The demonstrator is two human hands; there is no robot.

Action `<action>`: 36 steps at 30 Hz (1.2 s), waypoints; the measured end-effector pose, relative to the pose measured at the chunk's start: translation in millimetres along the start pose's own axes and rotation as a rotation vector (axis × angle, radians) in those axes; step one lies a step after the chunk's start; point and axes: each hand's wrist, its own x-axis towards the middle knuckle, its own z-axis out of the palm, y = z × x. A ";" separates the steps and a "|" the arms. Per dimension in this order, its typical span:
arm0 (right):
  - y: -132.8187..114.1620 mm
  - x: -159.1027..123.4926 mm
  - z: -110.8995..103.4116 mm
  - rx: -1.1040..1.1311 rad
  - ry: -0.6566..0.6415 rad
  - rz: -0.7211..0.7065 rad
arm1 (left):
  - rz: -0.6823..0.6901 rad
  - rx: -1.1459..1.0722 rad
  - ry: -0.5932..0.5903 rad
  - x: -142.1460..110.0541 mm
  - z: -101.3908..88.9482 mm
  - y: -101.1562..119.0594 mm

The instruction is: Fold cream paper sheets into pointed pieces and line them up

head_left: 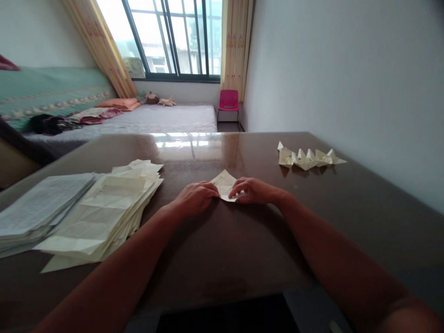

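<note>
Right out on the glossy brown bench (215,249) now, ahead and near centre: a small, creased, cream paper sheet (225,186), dark print toward the far corner! Left hand (197,198): grip together, clamped on the left edge. Right hand (256,189): fingers bent over the right side, fingertips down; cannot tell whether pinching or merely pressing. Looks like mid-fold, probably setting a crease. Calls next, most likely, for lining up the edges, then pressing firmly while steadying the opposite side. Over to the right, well apart: a cluster of pointed, folded cream paper pieces (307,159). And over left: a loose stack of creased cream sheets (111,203) beside a pile of grey-white sheets (45,196).
</note>
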 end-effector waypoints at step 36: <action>-22.0 13.4 12.1 -0.498 0.030 0.611 | -0.011 0.232 -0.136 -2.0 -12.7 22.9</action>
